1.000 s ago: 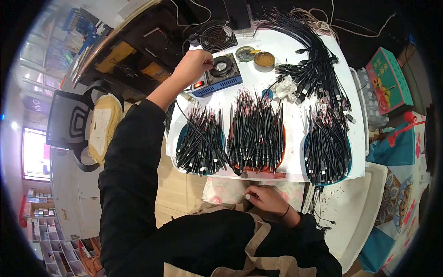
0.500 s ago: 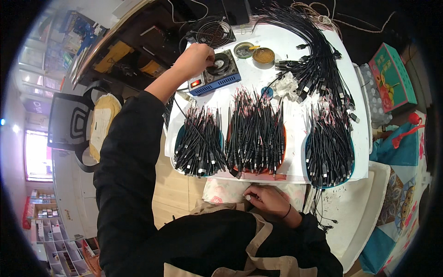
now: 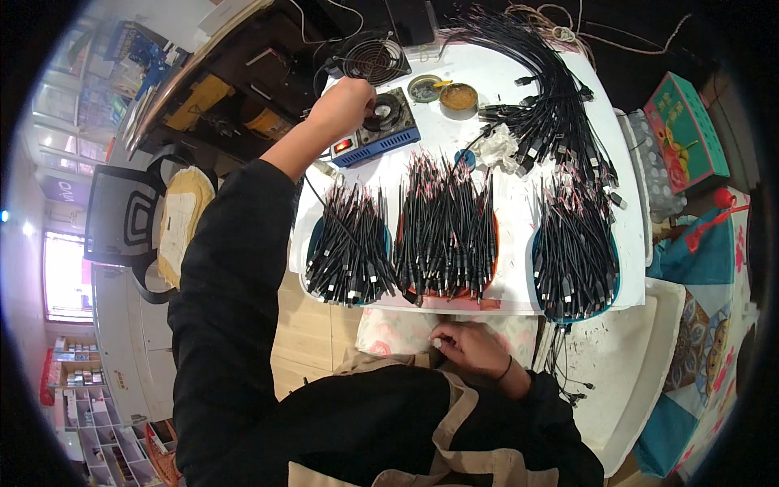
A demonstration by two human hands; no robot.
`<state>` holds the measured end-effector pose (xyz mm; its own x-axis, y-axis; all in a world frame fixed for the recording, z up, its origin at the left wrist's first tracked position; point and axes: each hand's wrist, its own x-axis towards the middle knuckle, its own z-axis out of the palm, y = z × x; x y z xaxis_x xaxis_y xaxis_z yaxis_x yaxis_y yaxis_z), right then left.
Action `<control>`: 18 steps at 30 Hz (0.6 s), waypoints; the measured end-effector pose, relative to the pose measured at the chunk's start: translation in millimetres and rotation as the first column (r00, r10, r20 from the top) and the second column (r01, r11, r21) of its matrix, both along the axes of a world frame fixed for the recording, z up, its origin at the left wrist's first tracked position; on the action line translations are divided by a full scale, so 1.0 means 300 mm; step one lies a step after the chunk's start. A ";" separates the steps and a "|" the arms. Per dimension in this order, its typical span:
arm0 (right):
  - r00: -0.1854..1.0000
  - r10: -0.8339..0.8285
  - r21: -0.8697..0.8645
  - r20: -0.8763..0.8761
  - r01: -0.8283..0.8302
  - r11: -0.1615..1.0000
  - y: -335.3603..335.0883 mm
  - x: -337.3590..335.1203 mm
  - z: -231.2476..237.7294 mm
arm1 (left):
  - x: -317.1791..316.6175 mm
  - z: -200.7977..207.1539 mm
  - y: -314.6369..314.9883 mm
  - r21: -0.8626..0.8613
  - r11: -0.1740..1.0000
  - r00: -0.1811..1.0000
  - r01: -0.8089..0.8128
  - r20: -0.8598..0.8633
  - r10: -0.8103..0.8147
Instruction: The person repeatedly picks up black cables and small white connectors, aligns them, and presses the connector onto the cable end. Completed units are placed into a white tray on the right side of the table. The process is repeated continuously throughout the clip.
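Note:
My left hand reaches to the far left of the table, its fingers pinched together at the edge of a solder pot, a blue-sided box with a lit red switch and a round dark well. What the fingers hold, if anything, is hidden. In my lap, below the table's front edge, rests my right hand with curled fingers. A small whitish bit shows at its fingertips, too small to name. Between my hands stand bundles of black cables with stripped reddish ends: a left bundle, a middle bundle and a right bundle.
Behind the bundles sit a round tin of brownish paste, its lid and crumpled white tissue. A long heap of cables covers the far right. A fan stands behind the pot. To the right is a green box.
The view has shifted slightly, so the table's things sit a little differently in the picture. My left hand stays at the solder pot; my right hand stays in my lap.

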<state>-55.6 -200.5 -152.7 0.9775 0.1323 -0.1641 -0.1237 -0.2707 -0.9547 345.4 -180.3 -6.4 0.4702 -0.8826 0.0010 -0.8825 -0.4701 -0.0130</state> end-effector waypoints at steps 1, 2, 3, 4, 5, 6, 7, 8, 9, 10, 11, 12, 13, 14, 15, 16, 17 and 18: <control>1.000 -0.002 0.005 -0.018 0.002 1.000 0.001 -0.003 -0.003 | -0.007 0.005 0.004 -0.010 1.000 1.000 -0.002 0.007 0.002; 1.000 -0.011 0.042 -0.025 0.012 0.999 0.003 -0.006 -0.006 | -0.017 0.016 0.009 -0.052 0.999 1.000 -0.010 -0.002 0.010; 1.000 -0.020 -0.009 0.017 0.020 1.000 0.006 -0.009 -0.011 | -0.032 0.031 0.014 -0.095 0.995 1.000 -0.013 -0.009 0.012; 0.997 -0.036 -0.024 0.066 0.038 0.999 0.008 -0.012 -0.018 | -0.053 0.050 0.017 -0.118 0.992 0.999 -0.034 -0.026 0.031; 0.992 -0.061 -0.015 0.107 0.063 0.998 0.013 -0.015 -0.025 | -0.079 0.078 0.029 -0.251 0.968 0.999 -0.009 -0.041 -0.002; 0.987 -0.065 -0.050 0.146 0.073 0.996 0.019 -0.019 -0.032 | -0.114 0.113 0.052 -0.361 0.932 0.998 -0.003 -0.061 -0.020; 0.981 -0.078 -0.061 0.179 0.090 0.994 0.025 -0.025 -0.038 | -0.159 0.151 0.079 -0.468 0.884 0.996 0.002 -0.078 -0.043; 0.980 -0.076 -0.062 0.186 0.089 0.994 0.033 -0.033 -0.041 | -0.215 0.187 0.110 -0.552 0.834 0.997 0.023 -0.054 -0.064; 0.973 -0.081 -0.108 0.214 0.106 0.988 0.039 -0.043 -0.040 | -0.277 0.223 0.143 -0.616 0.787 0.995 0.020 -0.067 -0.078; 0.974 -0.072 -0.145 0.214 0.104 0.984 0.046 -0.054 -0.034 | -0.347 0.255 0.179 -0.681 0.732 0.988 0.031 -0.089 -0.124; 0.980 -0.067 -0.185 0.185 0.102 0.977 0.054 -0.065 -0.021 | -0.421 0.281 0.213 -0.746 0.665 0.977 0.039 -0.110 -0.181; 0.974 -0.088 -0.226 0.209 0.135 0.965 0.065 -0.075 -0.001 | -0.491 0.308 0.242 -0.780 0.624 0.967 0.052 -0.118 -0.227; 0.977 -0.073 -0.238 0.198 0.121 0.964 0.071 -0.088 0.027 | -0.560 0.333 0.270 -0.822 0.566 0.948 0.072 -0.120 -0.296; 0.982 -0.066 -0.256 0.179 0.111 0.960 0.074 -0.104 0.065 | -0.632 0.355 0.309 -0.836 0.545 0.944 0.064 -0.126 -0.304; 0.986 -0.062 -0.274 0.153 0.103 0.956 0.077 -0.118 0.111 | -0.703 0.371 0.336 -0.870 0.493 0.922 0.015 -0.178 -0.344; 0.992 -0.068 -0.292 0.106 0.096 0.952 0.077 -0.129 0.161 | -0.762 0.388 0.362 -0.888 0.456 0.916 0.060 -0.132 -0.379; 0.976 -0.101 -0.216 0.196 0.143 0.966 0.072 -0.147 0.218 | -0.818 0.402 0.384 -0.904 0.419 0.902 0.083 -0.111 -0.417; 0.964 -0.142 -0.159 0.226 0.180 0.971 0.061 -0.174 0.281 | -0.878 0.413 0.413 -0.920 0.391 0.841 -0.018 -0.225 -0.491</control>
<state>-107.8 -182.3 -68.4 0.9982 -0.0423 0.0427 0.0203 -0.4302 -0.9025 82.0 -56.3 117.5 0.4120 -0.5752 0.7067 -0.7412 0.2396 0.6271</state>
